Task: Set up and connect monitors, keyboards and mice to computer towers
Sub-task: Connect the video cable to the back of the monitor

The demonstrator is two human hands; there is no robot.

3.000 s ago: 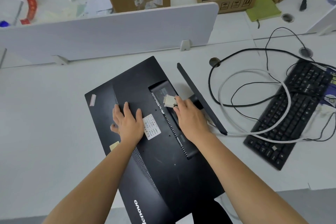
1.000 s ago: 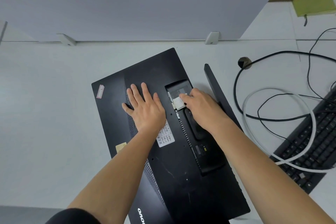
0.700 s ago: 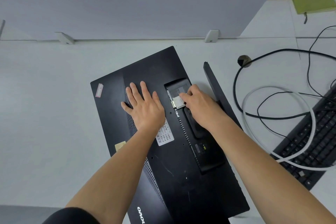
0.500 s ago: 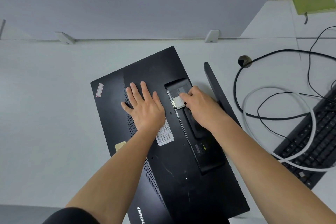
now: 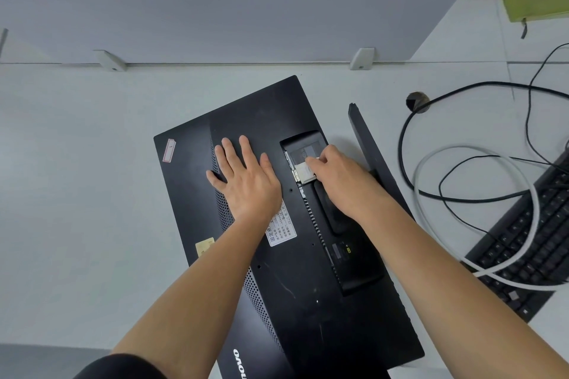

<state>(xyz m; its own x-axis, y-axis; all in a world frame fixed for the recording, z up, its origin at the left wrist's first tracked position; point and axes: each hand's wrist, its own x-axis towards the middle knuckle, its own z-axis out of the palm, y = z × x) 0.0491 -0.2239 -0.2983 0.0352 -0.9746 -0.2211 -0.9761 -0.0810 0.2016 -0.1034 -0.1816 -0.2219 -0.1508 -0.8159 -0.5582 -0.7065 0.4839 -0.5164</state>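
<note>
Lenovo monitor (image 5: 308,301) lies face down on the white table (image 5: 77,194), near end overhanging its edge. Left hand (image 5: 246,181) presses it, fingers spread; right hand (image 5: 341,181) pinches a white connector (image 5: 303,172) between its fingers at the port recess. Keyboard (image 5: 529,240) crowds the right; divider panel (image 5: 215,15) beyond.

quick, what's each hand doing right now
left hand: open, pressed flat on the back of the monitor.
right hand: fingers curled on the white connector at the monitor's port recess.
</note>
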